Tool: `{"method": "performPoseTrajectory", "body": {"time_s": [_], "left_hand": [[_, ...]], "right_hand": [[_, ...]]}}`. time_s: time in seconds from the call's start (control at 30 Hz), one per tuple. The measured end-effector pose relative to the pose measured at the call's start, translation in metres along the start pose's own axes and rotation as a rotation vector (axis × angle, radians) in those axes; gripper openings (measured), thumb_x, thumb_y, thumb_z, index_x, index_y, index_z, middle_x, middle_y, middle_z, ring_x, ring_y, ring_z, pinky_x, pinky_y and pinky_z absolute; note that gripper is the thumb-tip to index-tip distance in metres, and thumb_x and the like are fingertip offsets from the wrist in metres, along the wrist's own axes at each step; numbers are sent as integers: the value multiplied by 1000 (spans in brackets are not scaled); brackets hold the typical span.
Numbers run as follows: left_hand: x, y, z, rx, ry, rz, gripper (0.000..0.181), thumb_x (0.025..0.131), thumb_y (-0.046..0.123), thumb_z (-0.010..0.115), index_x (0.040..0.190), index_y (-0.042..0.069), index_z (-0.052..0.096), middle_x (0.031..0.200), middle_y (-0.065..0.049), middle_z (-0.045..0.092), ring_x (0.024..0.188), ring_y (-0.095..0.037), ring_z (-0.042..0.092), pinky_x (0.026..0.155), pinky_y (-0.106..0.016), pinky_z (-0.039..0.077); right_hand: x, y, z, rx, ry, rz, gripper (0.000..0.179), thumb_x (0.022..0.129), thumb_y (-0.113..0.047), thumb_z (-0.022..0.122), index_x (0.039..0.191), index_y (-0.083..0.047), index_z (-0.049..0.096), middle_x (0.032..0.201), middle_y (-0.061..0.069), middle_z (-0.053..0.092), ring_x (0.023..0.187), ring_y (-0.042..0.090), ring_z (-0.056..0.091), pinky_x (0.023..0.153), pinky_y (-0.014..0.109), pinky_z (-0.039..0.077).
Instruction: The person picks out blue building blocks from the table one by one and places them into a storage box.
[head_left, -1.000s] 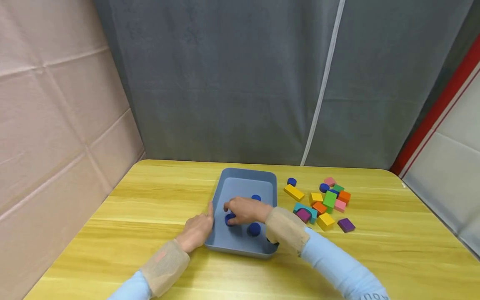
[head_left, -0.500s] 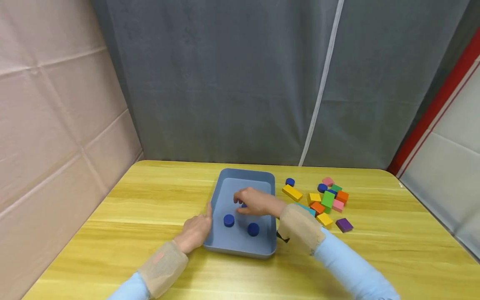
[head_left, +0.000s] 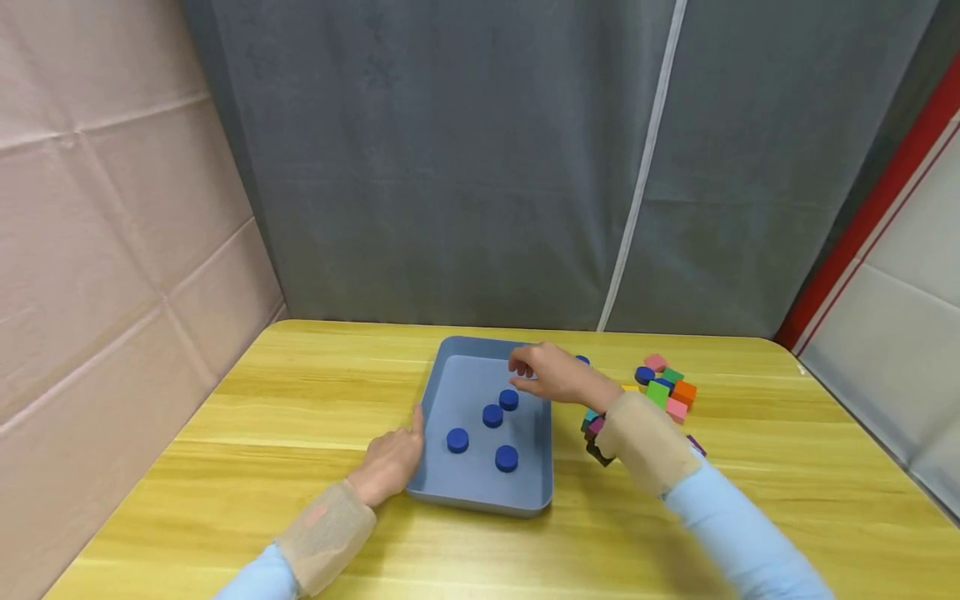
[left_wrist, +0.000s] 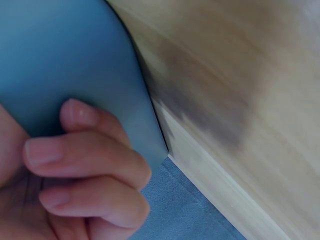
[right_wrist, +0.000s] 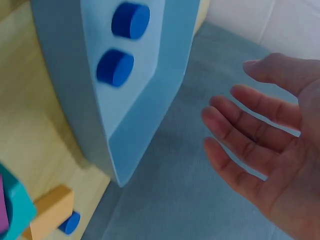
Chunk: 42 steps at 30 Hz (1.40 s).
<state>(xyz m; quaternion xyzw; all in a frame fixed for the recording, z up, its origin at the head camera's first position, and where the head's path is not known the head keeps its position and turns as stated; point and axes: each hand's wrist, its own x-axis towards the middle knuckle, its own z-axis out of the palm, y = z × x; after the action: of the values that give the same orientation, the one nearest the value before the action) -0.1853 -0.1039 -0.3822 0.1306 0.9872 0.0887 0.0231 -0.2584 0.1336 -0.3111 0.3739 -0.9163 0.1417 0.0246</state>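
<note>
Several blue round blocks (head_left: 457, 440) lie apart on the floor of a grey-blue tray (head_left: 480, 504). My left hand (head_left: 392, 460) rests at the tray's left side, its index finger straight along the outer wall. In the left wrist view, the other fingers (left_wrist: 95, 160) are loosely bent in front of that wall and hold nothing. Over the tray's far right rim hovers my right hand (head_left: 551, 373). Its relaxed fingers (right_wrist: 245, 142) are spread apart in the right wrist view, with nothing in them. The right forearm hides part of the loose blocks.
Right of the tray lies a scattered pile of coloured blocks, among them a green block (head_left: 657, 393), an orange block (head_left: 684, 392) and another blue round block (head_left: 644, 375). A grey curtain (head_left: 450, 167) hangs behind the wooden table (head_left: 300, 400).
My right hand has moved from the tray's middle, by a blue round block, up and right to the far right rim. The blue blocks stay uncovered in the tray. The left hand keeps its place.
</note>
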Motion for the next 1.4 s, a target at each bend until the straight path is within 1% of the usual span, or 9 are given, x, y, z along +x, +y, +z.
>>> {"method": "performPoseTrajectory", "body": {"time_s": [0.17,0.3,0.4,0.53,0.67,0.77,0.87,1.1,1.4], "left_hand": [[3,-1,2,19,-7,-6,62,78,-10,44,135,-11,21,55,-10,48,48,-19,44,45,-33,43],[2,0,0,17,-9,-8,61,78,-10,43,135,-11,21,57,-12,50,49,-20,46,47,-34,44],[2,1,0,13,-9,-10,62,78,-10,44,136,-11,20,59,-13,51,50,-21,47,48,-36,44],[3,0,3,0,-15,-19,66,77,-10,44,137,-11,16,58,-13,50,49,-21,46,47,-35,44],[3,-1,6,9,-5,-13,68,77,-10,43,137,-11,11,57,-11,49,48,-19,44,45,-33,42],[1,0,4,0,-5,-13,67,77,-11,42,137,-11,13,55,-10,47,47,-19,43,44,-32,41],[-1,2,-1,-6,-20,-18,63,78,-10,42,137,-11,17,55,-10,46,48,-20,44,44,-33,41],[-2,1,-1,-4,-25,-8,62,79,-10,41,136,-12,18,56,-10,47,49,-19,44,46,-33,42],[-3,2,-1,-5,-13,0,60,80,-10,41,135,-12,19,63,-15,54,52,-21,48,48,-36,45]], "right_hand": [[-8,15,-10,17,92,29,16,80,-13,63,90,0,63,80,6,61,71,16,55,66,26,49],[-13,26,-15,29,155,93,16,80,-11,63,91,0,62,79,6,60,70,16,54,64,26,50],[-16,35,-14,26,181,139,17,80,-10,63,92,1,62,77,6,58,69,17,52,63,26,49],[-20,48,-13,8,208,174,17,80,-9,63,92,3,62,76,7,58,67,18,52,63,28,49],[-24,59,-13,17,216,217,17,80,-9,62,92,3,61,77,9,58,66,19,52,62,29,49],[-28,67,-13,30,224,253,18,81,-9,60,93,4,61,78,11,59,67,20,52,62,31,50],[-31,74,-12,31,236,275,18,81,-9,60,92,5,60,79,12,59,68,21,53,63,32,50],[-39,87,-8,14,218,284,18,81,-7,59,90,7,59,76,14,59,66,22,54,62,34,50],[-41,98,-3,5,184,323,22,81,-6,58,95,11,57,80,19,59,71,27,55,64,37,50]]}}
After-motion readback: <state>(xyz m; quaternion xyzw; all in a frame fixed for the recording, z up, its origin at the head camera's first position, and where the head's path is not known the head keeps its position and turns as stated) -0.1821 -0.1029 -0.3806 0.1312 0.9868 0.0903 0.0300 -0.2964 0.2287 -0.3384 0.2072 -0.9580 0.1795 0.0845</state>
